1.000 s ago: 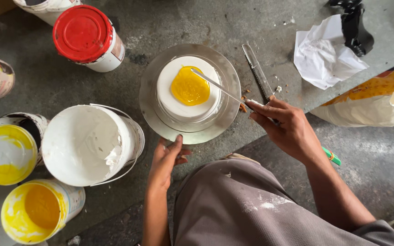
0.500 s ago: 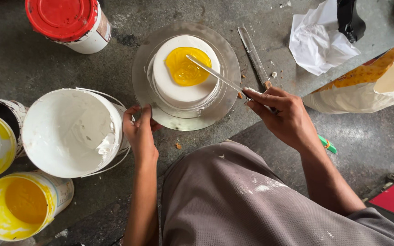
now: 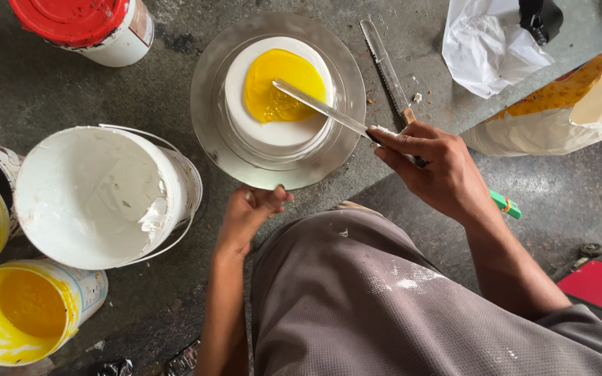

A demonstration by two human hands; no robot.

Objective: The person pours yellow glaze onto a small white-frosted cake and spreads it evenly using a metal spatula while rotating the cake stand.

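The right hand (image 3: 433, 167) grips a long palette knife (image 3: 318, 108), blade tip laid in the yellow glaze (image 3: 280, 83) on the white cake (image 3: 278, 97); the left hand (image 3: 252, 209), loosely curled and empty, touches the rim of the metal turntable (image 3: 210, 76) on the stone surface (image 3: 50, 90); spreading seems underway; next the glaze likely needs even sweeping outward while the turntable is steadied; a white cream bucket (image 3: 99, 195) stands beside.

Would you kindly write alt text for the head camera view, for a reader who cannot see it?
A right hand holds a long spatula over yellow glaze on a white cake, while the left hand touches the round metal turntable. Open buckets of white cream and yellow glaze stand alongside.
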